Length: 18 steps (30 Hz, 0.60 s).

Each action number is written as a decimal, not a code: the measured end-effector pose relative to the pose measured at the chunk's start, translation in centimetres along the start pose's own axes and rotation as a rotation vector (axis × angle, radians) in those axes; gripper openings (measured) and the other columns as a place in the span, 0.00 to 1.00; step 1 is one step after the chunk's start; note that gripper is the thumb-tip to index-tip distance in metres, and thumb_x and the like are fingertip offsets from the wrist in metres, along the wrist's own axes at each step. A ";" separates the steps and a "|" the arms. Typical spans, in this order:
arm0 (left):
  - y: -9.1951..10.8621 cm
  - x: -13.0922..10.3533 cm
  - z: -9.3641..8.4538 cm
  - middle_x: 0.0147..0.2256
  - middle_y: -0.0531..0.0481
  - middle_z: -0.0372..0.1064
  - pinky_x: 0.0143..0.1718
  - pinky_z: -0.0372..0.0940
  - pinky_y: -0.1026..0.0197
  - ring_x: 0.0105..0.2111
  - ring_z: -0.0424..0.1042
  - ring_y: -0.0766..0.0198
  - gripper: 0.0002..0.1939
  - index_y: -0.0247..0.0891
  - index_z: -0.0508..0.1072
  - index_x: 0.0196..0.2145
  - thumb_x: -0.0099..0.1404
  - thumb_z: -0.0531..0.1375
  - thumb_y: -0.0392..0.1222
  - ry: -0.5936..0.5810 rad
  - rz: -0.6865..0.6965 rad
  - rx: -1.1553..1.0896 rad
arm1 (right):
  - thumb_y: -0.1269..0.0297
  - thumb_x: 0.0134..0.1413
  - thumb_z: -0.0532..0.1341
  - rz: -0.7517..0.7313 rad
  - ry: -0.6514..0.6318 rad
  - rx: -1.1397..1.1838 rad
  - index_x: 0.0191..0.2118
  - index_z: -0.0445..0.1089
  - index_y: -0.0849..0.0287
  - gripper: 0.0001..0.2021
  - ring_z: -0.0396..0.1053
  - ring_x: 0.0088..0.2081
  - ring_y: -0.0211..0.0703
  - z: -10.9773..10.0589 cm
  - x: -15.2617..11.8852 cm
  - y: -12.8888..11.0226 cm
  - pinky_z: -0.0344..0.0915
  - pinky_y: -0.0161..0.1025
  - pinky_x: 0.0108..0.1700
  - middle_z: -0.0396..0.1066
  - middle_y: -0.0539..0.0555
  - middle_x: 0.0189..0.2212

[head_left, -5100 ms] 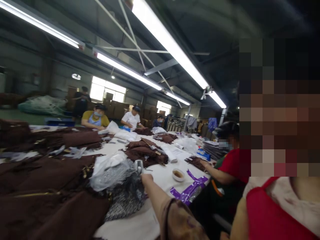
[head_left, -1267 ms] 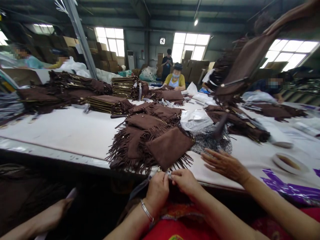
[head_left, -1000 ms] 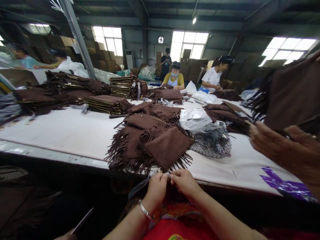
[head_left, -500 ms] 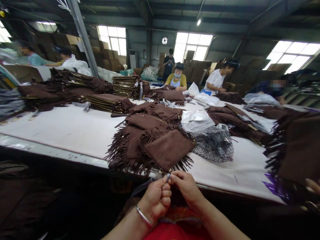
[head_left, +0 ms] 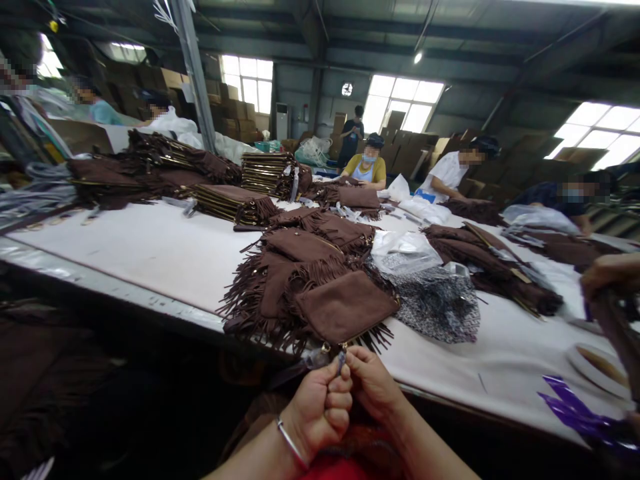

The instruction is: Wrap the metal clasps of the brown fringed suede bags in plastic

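A brown fringed bag (head_left: 347, 307) lies on top of a pile at the table's near edge, its gold metal rings (head_left: 344, 347) pointing toward me. Just below those rings, my left hand (head_left: 320, 403) is closed, its thumb and finger pinching a small grey plastic-looking strip (head_left: 341, 362). My right hand (head_left: 375, 383) meets it there, thumb and fingertips closed on the same strip. What the strip joins to is partly hidden by my fingers. A clear plastic piece (head_left: 316, 359) hangs beside the rings.
More fringed bags (head_left: 270, 293) lie beneath, with stacked bags (head_left: 267, 175) farther back. Right of the pile are a white plastic bag (head_left: 403, 250) and black-and-white speckled material (head_left: 445, 300). A tape roll (head_left: 600, 368), purple plastic (head_left: 575, 403) and a co-worker's hand (head_left: 613, 273) are at right.
My view has shifted slightly. Both hands stay together below the rings, fingers still pinched. At right, the large brown fringed piece has moved away, exposing the tape roll and a co-worker's hand.
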<state>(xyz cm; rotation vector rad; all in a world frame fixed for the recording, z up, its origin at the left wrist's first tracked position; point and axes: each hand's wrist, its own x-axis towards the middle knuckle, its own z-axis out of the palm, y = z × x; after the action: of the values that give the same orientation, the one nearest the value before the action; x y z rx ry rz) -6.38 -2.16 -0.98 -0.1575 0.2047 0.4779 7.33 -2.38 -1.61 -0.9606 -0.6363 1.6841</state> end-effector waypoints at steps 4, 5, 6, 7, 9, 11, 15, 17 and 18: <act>-0.2 0.0 0.4 0.18 0.64 0.41 0.13 0.34 0.76 0.12 0.40 0.80 0.09 0.33 0.63 0.31 0.66 0.59 0.40 0.007 0.045 0.085 | 0.58 0.41 0.73 -0.013 -0.013 -0.005 0.27 0.71 0.62 0.15 0.59 0.22 0.30 0.1 0.5 0.0 0.55 0.28 0.27 0.66 0.46 0.20; -0.3 0.1 0.4 0.19 0.64 0.42 0.13 0.34 0.76 0.13 0.38 0.80 0.09 0.34 0.63 0.31 0.65 0.59 0.40 0.037 0.084 0.130 | 0.58 0.41 0.73 -0.013 -0.007 -0.038 0.29 0.71 0.62 0.15 0.59 0.23 0.30 0.0 0.5 0.0 0.56 0.28 0.28 0.67 0.46 0.21; -0.5 0.3 0.4 0.19 0.64 0.43 0.13 0.34 0.75 0.13 0.37 0.80 0.10 0.35 0.62 0.31 0.64 0.60 0.42 0.080 0.145 0.191 | 0.57 0.42 0.73 -0.012 0.006 -0.083 0.30 0.72 0.61 0.15 0.59 0.24 0.31 -0.1 0.4 0.1 0.56 0.29 0.29 0.67 0.46 0.22; -0.7 0.5 0.3 0.19 0.64 0.44 0.14 0.34 0.75 0.14 0.37 0.79 0.11 0.36 0.62 0.31 0.64 0.60 0.44 0.131 0.221 0.271 | 0.55 0.43 0.72 -0.011 0.028 -0.139 0.31 0.73 0.61 0.15 0.59 0.24 0.31 -0.3 0.2 0.2 0.56 0.29 0.28 0.67 0.46 0.22; -1.3 1.0 0.0 0.19 0.63 0.47 0.15 0.35 0.73 0.15 0.38 0.77 0.13 0.37 0.62 0.31 0.64 0.59 0.49 0.252 0.383 0.479 | 0.51 0.46 0.69 -0.028 0.118 -0.267 0.33 0.73 0.61 0.17 0.57 0.23 0.32 -0.9 -0.5 0.4 0.55 0.30 0.26 0.66 0.47 0.21; -1.9 1.3 -0.4 0.20 0.61 0.50 0.16 0.40 0.70 0.16 0.42 0.75 0.15 0.38 0.63 0.31 0.65 0.56 0.53 0.368 0.522 0.727 | 0.47 0.49 0.66 -0.059 0.235 -0.366 0.34 0.74 0.61 0.19 0.58 0.24 0.34 -1.4 -1.5 0.7 0.54 0.32 0.25 0.66 0.49 0.22; -2.8 1.2 -0.8 0.25 0.51 0.64 0.27 0.55 0.64 0.25 0.60 0.67 0.14 0.38 0.67 0.27 0.66 0.54 0.48 0.508 0.838 1.277 | 0.46 0.50 0.65 -0.057 0.295 -0.401 0.35 0.75 0.60 0.19 0.63 0.30 0.40 -1.1 -3.1 1.1 0.60 0.34 0.30 0.71 0.52 0.28; -3.0 1.1 -1.0 0.27 0.48 0.68 0.32 0.56 0.62 0.28 0.63 0.64 0.15 0.38 0.69 0.26 0.67 0.53 0.46 0.533 0.930 1.446 | 0.48 0.49 0.66 -0.058 0.267 -0.357 0.32 0.74 0.60 0.18 0.65 0.31 0.41 -0.5 -3.1 1.2 0.61 0.35 0.33 0.71 0.52 0.27; -3.1 1.1 -1.1 0.27 0.48 0.68 0.32 0.55 0.61 0.28 0.63 0.63 0.15 0.38 0.69 0.26 0.68 0.52 0.45 0.539 0.939 1.477 | 0.49 0.48 0.67 -0.062 0.253 -0.316 0.31 0.74 0.60 0.17 0.65 0.31 0.42 -0.1 -3.0 1.2 0.62 0.36 0.34 0.71 0.52 0.27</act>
<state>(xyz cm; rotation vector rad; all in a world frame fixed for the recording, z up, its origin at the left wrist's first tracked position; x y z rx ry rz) -4.14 -4.58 -1.97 1.3313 1.1258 1.0872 7.17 -5.58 -1.78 -1.3400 -0.7653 1.4012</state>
